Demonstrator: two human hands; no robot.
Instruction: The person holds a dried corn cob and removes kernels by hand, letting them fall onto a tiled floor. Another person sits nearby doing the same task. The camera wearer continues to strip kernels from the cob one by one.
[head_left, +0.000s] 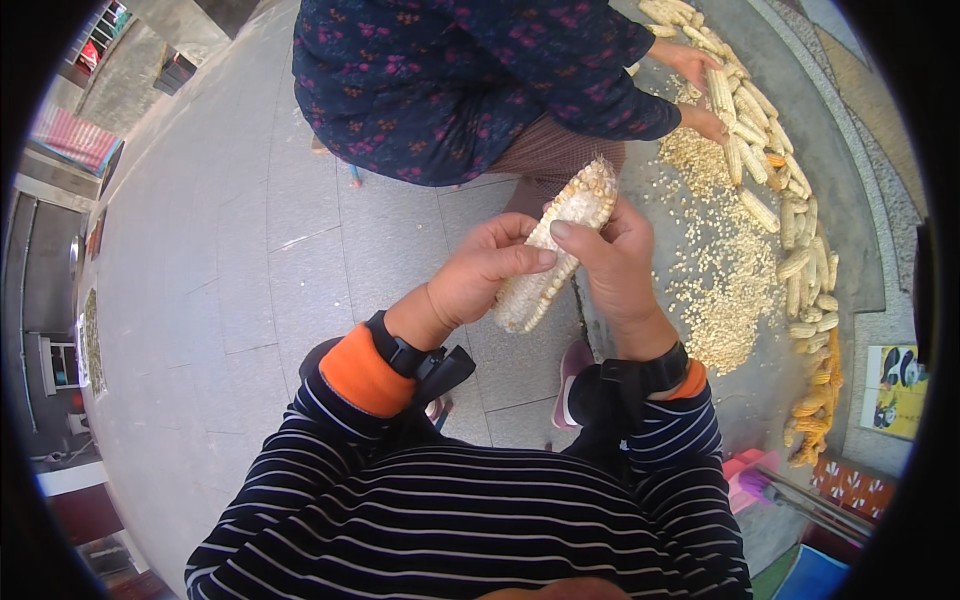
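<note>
A partly stripped ear of pale corn (551, 262) is held at a slant between my two hands. My left hand (487, 259) grips its lower middle, the thumb lying across the bare cob. Around the upper part close the fingers of my right hand (619, 251), with its thumb pressed on the cob. Rows of kernels remain along both edges and at the upper tip; the face between them is bare. Loose kernels (724, 322) lie heaped and scattered on the ground to the right of my right hand. The fingers behind the cob are partly hidden.
Another person (465, 82) sits ahead, both hands on an ear of corn (720, 97). Many ears form a long pile (806, 262) along the right. A pink dustpan (742, 480) and metal poles (814, 506) are at lower right. Grey paving (300, 285) spreads leftward.
</note>
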